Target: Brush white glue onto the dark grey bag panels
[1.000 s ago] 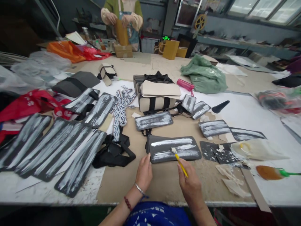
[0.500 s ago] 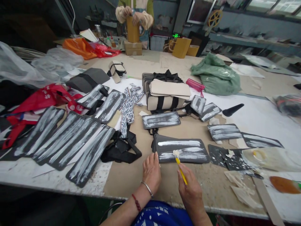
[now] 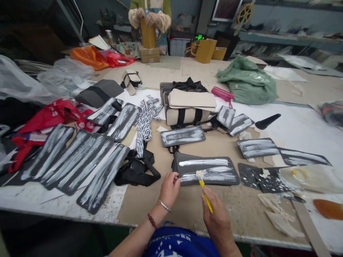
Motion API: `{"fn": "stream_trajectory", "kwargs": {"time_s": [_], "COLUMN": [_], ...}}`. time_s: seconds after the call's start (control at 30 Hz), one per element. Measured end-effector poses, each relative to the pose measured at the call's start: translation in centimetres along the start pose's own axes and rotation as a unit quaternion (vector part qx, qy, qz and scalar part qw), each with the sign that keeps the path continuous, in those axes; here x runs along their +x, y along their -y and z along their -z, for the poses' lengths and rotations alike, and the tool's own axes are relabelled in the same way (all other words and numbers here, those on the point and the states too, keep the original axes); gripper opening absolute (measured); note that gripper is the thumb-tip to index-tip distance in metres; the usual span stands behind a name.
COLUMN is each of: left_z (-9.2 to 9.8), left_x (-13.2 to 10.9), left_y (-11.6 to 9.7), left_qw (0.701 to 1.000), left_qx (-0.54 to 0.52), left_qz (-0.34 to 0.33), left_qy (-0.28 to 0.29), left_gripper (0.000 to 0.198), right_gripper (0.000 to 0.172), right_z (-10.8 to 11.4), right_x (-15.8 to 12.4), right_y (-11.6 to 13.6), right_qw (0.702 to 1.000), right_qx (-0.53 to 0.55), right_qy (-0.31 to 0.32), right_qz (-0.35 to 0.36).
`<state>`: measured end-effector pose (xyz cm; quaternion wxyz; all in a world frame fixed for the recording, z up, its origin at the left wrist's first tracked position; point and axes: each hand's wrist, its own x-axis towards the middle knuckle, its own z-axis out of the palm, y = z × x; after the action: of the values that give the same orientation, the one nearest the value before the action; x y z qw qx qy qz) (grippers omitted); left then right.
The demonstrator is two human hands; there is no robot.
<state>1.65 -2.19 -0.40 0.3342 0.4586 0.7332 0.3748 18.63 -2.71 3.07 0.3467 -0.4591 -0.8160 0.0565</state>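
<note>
My right hand (image 3: 217, 214) grips a yellow-handled brush (image 3: 205, 197). Its whitish bristles rest on the top dark grey panel (image 3: 226, 177) of a small stack in front of me. That panel carries a thick white stripe along its upper part and thinner brushed streaks of white paste below. At the stack's lower left corner my left hand (image 3: 169, 191) pinches the panel's edge between thumb and fingers. Just behind lies another white-streaked panel (image 3: 183, 136).
Several coated panels (image 3: 103, 180) lie at the left beside black straps (image 3: 138, 167). A beige box-like stack (image 3: 189, 107) stands behind. On the right are a paste-spattered panel (image 3: 249, 175) and a container (image 3: 308, 176). Across the table a person holds a tan mug-shaped piece (image 3: 148, 34).
The brush has slid slightly left along the panel. My left hand has shifted a little at the corner, its thumb now showing against the edge. The view has tilted slightly.
</note>
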Motion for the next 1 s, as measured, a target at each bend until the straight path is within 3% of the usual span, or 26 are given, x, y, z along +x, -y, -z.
{"fn": "stream_trajectory", "kwargs": {"time_s": [0.1, 0.17, 0.27, 0.37, 0.43, 0.57, 0.7, 0.83, 1.0], "left_z": [0.1, 0.2, 0.2, 0.0, -0.1, -0.4, -0.6, -0.7, -0.9], "left_x": [0.8, 0.8, 0.3, 0.0, 0.1, 0.4, 1.0, 1.4, 1.5], "left_y": [-0.7, -1.3, -1.7, -1.3, -0.9, -0.6, -0.6, -0.2, 0.1], "left_qw": [1.000, 0.994, 0.960, 0.953, 0.969, 0.996, 0.971, 0.958, 0.953], "left_qx": [0.012, 0.093, 0.227, 0.223, 0.166, -0.010, -0.178, -0.218, -0.238], "left_qz": [0.009, -0.054, -0.159, -0.195, -0.163, -0.014, 0.128, 0.150, 0.155], "left_qy": [0.024, 0.030, 0.042, 0.068, 0.079, 0.092, 0.099, 0.108, 0.100], "left_gripper": [0.008, 0.012, 0.018, 0.022, 0.021, 0.016, 0.011, 0.012, 0.010], "right_gripper": [0.025, 0.026, 0.026, 0.025, 0.025, 0.025, 0.025, 0.026, 0.033], "right_z": [0.1, 0.1, 0.2, 0.2, 0.1, 0.1, 0.9, 0.7, -2.4], "right_x": [0.0, 0.1, 0.4, 0.4, 0.4, 0.2, 0.7, 2.7, 5.1], "right_y": [-0.1, -0.1, -0.1, -0.2, -0.2, -0.3, -0.4, 0.3, 1.0], "right_qw": [1.000, 1.000, 1.000, 1.000, 1.000, 0.999, 1.000, 0.999, 0.992], "right_qx": [-0.004, -0.004, -0.005, -0.011, -0.010, -0.007, 0.004, 0.038, 0.096], "right_qy": [0.003, 0.004, 0.006, 0.009, 0.016, 0.026, 0.023, 0.012, 0.047], "right_qz": [0.005, 0.016, 0.022, 0.020, 0.019, 0.018, 0.002, -0.005, 0.067]}}
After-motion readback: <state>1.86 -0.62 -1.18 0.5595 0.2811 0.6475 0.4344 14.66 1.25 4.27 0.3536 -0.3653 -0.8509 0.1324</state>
